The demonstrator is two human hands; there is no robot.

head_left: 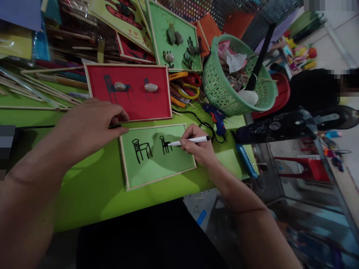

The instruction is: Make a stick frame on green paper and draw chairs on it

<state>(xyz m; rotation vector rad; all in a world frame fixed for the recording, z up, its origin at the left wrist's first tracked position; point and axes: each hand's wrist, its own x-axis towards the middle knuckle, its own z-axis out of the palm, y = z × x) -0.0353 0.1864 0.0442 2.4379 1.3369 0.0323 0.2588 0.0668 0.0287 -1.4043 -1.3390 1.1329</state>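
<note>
My right hand (199, 145) is closed around a white marker (193, 140) with a black end. Its tip touches the smaller of two black chairs drawn on a green framed card (161, 170). My left hand (95, 119) lies at the card's upper left corner, thumb by the frame and apart from the bent fingers. Those fingers reach the lower edge of a red framed card (134, 106), which bears two drawn chairs with a pebble (150, 87) on one and another pebble (120, 86) on the other.
Behind lie a green pebble picture (159, 37), thin wooden sticks (33, 87) and scissors (190, 91). A green basket (238, 101) full of scraps stands at the right, beside a blue glue gun (215, 117) with a black cord. A blue object (246, 160) sits near the table's right edge.
</note>
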